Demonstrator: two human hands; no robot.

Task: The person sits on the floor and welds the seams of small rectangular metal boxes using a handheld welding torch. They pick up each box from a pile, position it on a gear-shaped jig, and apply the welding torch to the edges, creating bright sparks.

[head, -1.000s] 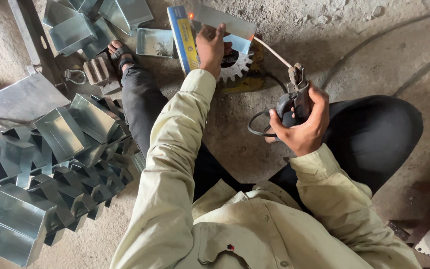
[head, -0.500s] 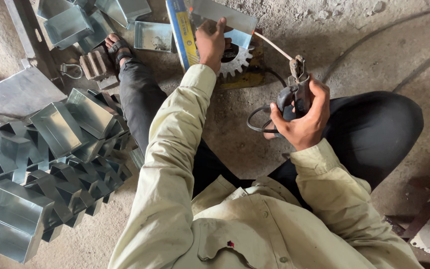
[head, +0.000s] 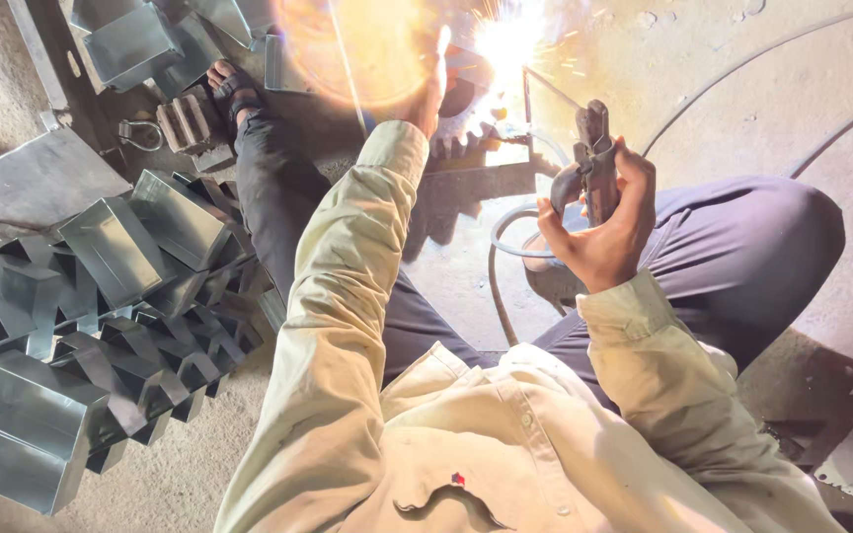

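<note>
One electrode holder (head: 592,158) upright in clamped right hand (head: 604,222); rod (head: 550,87) angles up-left from hand toward sparks (head: 505,39). Left hand (head: 436,94) glare-hidden, grip unclear.

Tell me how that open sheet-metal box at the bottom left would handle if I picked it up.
The open sheet-metal box looks thin-walled and hollow, so probably light for its size. Its flat, shiny faces may be slippery, and the cut edges could be sharp. Resting flat on the floor, it seems unlikely to roll.
</note>
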